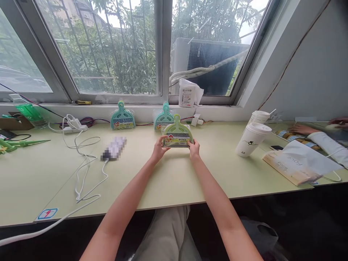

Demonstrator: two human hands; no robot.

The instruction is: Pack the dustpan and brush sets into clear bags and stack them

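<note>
Between my two hands is a green mini dustpan and brush set (177,129) in clear wrapping, its handle pointing up and a printed label across its front. My left hand (160,148) grips its left side, and my right hand (194,148) grips the lower right corner. Just behind it stands a teal dustpan set (164,116), partly covered by the green one. Another teal dustpan set (122,117) leans at the wall further left, also wrapped.
A phone (114,148) with a white cable lies left on the table (174,174). Paper cups (252,139) and a tissue pack (295,163) stand right, near another person's arm (326,143). A power strip (74,127) and green bottle (29,114) sit back left.
</note>
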